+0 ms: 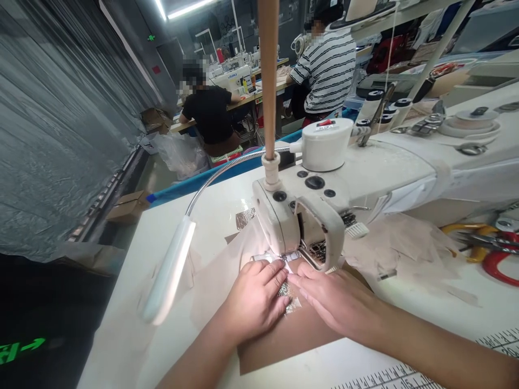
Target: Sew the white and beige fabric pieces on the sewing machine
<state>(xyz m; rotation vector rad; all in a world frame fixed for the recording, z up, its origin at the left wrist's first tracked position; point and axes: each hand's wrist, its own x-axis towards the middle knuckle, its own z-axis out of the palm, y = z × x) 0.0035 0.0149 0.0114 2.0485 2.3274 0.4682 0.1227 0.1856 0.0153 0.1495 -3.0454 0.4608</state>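
Note:
My left hand [259, 300] lies with its fingers stretched out over a brown sheet [279, 346], close below the head of the white sewing machine [279, 221]. My right hand [332, 297] rests flat on the same sheet from the right, its fingertips almost meeting the left ones. Between the hands shows a shiny, silvery patterned patch [286, 300]. A sheer pale fabric [219, 270] spreads leftward from under the machine head. The needle point and the fabric edge there are mostly hidden by my fingers.
A gooseneck lamp [172, 270] arches over the table's left side. Scissors with red handles [498, 267] and yellow-handled ones [472, 243] lie at the right, near crumpled sheer fabric [409, 248]. Two people, in a black shirt [211, 113] and a striped shirt [326, 70], sit beyond.

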